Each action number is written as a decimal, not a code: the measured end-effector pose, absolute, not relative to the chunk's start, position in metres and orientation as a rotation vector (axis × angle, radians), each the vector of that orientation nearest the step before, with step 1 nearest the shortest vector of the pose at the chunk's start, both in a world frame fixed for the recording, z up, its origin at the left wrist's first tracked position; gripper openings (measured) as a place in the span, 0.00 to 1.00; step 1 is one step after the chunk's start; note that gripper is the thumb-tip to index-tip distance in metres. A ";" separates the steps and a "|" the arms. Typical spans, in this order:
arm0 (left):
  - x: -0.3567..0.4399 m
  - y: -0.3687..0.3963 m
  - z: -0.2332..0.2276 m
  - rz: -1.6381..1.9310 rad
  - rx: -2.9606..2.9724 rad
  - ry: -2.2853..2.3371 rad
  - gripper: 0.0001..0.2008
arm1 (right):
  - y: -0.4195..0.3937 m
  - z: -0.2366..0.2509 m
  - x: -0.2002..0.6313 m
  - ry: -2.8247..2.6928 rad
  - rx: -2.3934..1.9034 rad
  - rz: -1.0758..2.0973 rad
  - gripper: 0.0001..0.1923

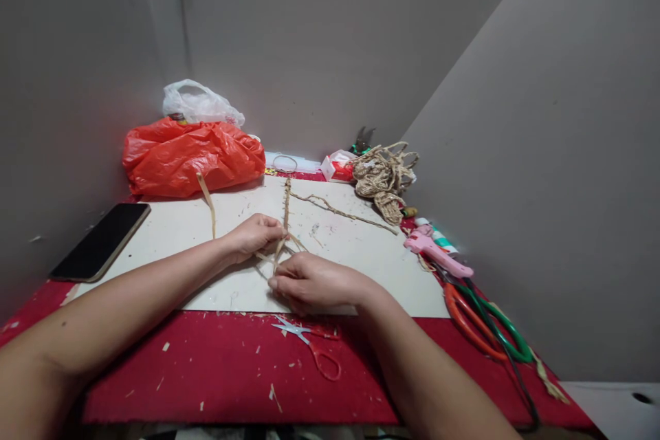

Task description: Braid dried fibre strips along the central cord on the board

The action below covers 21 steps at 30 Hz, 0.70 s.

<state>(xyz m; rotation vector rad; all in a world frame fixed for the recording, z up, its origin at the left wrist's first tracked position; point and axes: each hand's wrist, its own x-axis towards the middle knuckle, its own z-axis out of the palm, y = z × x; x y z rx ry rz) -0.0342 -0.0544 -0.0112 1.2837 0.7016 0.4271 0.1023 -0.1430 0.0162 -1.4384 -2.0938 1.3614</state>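
A narrow braid of tan plant fibre point(287, 203) lies upright on the white board point(355, 268), its loose strands fanning out at the near end. My left hand point(258, 235) is closed on the braid at its lower end, thumb and fingertips pinched together. Just below and to the right, my right hand point(309, 280) is closed round a loose fibre strand point(278, 258). Other strands poke out between the two hands. A thin twisted cord point(345, 212) runs from near the braid's top toward the right.
Red-handled scissors point(326, 363) lie open on the red cloth point(216, 371) in front. At left are a black phone point(100, 244) and a red plastic bag point(196, 158). Rope coils point(381, 175), a pink glue gun point(438, 253) and large-handled shears point(477, 326) line the right side.
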 end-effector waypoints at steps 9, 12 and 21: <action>-0.034 -0.052 -0.011 0.428 1.260 0.642 0.12 | -0.113 -0.002 0.126 -1.390 -1.554 0.940 0.18; -0.035 -0.052 -0.013 0.432 1.327 0.618 0.12 | -0.111 -0.011 0.116 -1.375 -1.522 1.316 0.21; -0.037 -0.048 -0.017 0.493 1.666 0.663 0.06 | -0.108 -0.013 0.123 -1.184 -1.424 1.665 0.17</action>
